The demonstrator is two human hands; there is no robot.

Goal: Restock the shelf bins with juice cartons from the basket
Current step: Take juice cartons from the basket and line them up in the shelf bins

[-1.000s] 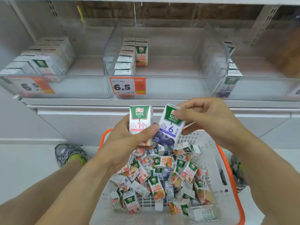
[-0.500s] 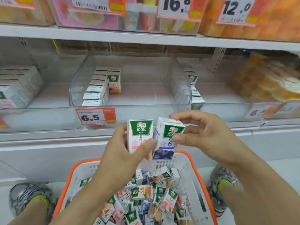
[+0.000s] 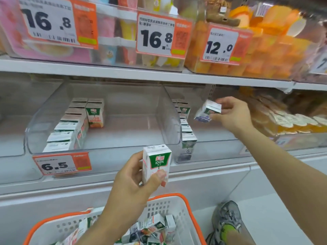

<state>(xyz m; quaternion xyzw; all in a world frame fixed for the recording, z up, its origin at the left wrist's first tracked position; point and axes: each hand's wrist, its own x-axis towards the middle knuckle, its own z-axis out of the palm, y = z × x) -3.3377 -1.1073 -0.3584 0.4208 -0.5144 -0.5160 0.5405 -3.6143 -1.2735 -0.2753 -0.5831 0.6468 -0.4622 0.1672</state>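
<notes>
Head view: left hand point(image 3: 131, 181) at lower centre pinching an upright pink juice carton point(image 3: 155, 164) above the basket point(image 3: 169, 206). Right hand point(image 3: 231, 115) at centre right gripping a tilted blue carton point(image 3: 208, 111) inside the right clear bin point(image 3: 208, 152). Loose cartons heaped in basket.

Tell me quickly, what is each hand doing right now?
Left hand: holds the pink-labelled carton upright above the basket.
Right hand: holds the blue-labelled carton, tilted, at the right bin.
</notes>
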